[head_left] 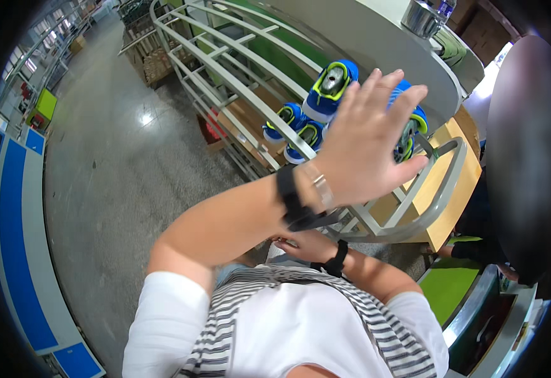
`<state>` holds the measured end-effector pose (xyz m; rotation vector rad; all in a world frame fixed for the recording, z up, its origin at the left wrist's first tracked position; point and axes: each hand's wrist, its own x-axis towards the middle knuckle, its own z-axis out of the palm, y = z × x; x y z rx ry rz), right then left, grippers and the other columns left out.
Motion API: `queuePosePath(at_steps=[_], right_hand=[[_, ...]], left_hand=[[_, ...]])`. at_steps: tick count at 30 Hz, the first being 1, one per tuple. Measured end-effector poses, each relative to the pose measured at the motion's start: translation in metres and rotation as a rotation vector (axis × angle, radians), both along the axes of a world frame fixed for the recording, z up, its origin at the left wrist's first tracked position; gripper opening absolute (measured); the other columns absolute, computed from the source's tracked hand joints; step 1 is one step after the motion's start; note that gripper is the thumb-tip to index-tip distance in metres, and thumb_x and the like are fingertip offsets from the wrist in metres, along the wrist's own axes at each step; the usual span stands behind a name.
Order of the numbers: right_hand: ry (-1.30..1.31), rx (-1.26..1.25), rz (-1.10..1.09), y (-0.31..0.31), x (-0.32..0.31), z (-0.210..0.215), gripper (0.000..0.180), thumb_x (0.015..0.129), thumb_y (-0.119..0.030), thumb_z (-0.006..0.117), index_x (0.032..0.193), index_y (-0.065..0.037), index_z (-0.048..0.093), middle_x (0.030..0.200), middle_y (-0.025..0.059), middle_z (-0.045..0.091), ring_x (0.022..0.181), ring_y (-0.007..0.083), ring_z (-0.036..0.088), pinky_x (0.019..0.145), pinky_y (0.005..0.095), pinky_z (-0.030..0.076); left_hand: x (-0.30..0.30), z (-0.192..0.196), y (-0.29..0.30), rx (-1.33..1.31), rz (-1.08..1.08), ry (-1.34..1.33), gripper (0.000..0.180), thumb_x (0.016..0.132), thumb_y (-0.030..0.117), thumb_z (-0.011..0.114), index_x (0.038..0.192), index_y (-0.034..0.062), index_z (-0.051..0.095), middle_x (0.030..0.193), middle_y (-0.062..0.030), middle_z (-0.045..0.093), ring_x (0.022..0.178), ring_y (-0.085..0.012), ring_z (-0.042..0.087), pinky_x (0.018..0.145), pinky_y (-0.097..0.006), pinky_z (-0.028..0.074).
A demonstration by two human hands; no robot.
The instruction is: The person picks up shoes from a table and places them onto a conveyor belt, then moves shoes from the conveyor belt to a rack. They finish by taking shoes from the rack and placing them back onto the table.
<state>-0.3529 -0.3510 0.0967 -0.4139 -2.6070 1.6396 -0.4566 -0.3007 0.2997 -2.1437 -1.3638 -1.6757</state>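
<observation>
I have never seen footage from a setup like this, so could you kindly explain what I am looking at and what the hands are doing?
There is no machine here: a person wears a wide fisheye camera on the head, looking down, so straight edges bend near the rim. The striped and white top at the bottom is the person's own body.

The left hand is raised with fingers spread, its grip open and holding nothing. It has a black wristband. The right hand sits low by the body, partly hidden under the left forearm, so I cannot tell whether it holds anything.

Behind the raised hand, several blue and yellow-green shoes rest on a grey metal rail rack, beside a wooden surface. Below lies a shiny grey floor. A metal container stands on the curved white counter at the top.
</observation>
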Motion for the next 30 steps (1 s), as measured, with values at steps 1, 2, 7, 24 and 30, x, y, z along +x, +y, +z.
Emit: queuePosePath(at_steps=[1,2,7,24,30], right_hand=[[0.134,0.056,-0.081,0.0,-0.003,-0.008,0.024,0.09,-0.009,0.061,0.114,-0.004,0.063,0.101,0.0133,0.067,0.092,0.0274,0.066,0.078,0.0368,0.052],[0.137,0.06,-0.101,-0.003,-0.006,-0.005,0.024,0.09,-0.009,0.061,0.114,-0.004,0.063,0.101,0.0133,0.067,0.092,0.0274,0.066,0.078,0.0368,0.052],[0.334,0.305,-0.492,-0.011,0.005,0.063,0.033,0.083,-0.002,0.066,0.115,-0.003,0.062,0.101,0.014,0.065,0.094,0.0332,0.063,0.079,0.0378,0.051],[0.944,0.46,-1.526,-0.006,-0.006,0.182,0.087,0.079,0.0,0.068,0.151,-0.005,0.02,0.142,0.015,0.037,0.127,0.023,0.044,0.107,0.0364,0.037],[1.231,0.733,-1.593,-0.069,0.099,0.201,0.088,0.078,-0.007,0.072,0.152,-0.007,0.023,0.147,0.0121,0.034,0.134,0.0256,0.039,0.112,0.0394,0.031]], left_hand=[[0.007,-0.01,0.022,-0.028,0.071,0.067,0.067,0.077,0.029,0.073,0.134,0.0042,0.047,0.134,-0.0251,0.048,0.127,-0.0406,0.045,0.106,-0.053,0.033],[0.008,-0.017,0.042,-0.06,0.137,0.136,0.073,0.076,0.03,0.073,0.138,0.0031,0.044,0.138,-0.0263,0.046,0.129,-0.0408,0.044,0.106,-0.053,0.034],[-0.039,-0.007,0.066,-0.233,-0.452,-0.289,0.068,0.074,0.011,0.068,0.136,-0.003,0.045,0.135,-0.0261,0.048,0.122,-0.034,0.054,0.101,-0.04,0.045],[-0.131,0.01,-0.007,-0.445,-1.01,-1.295,0.062,0.084,0.009,0.055,0.143,0.0031,0.037,0.125,-0.0143,0.057,0.113,-0.0246,0.061,0.094,-0.036,0.054],[0.0,0.019,-0.05,-0.539,-1.264,-1.144,0.078,0.08,0.0,0.058,0.15,0.003,0.025,0.134,-0.0124,0.051,0.121,-0.0211,0.054,0.106,-0.035,0.041]])
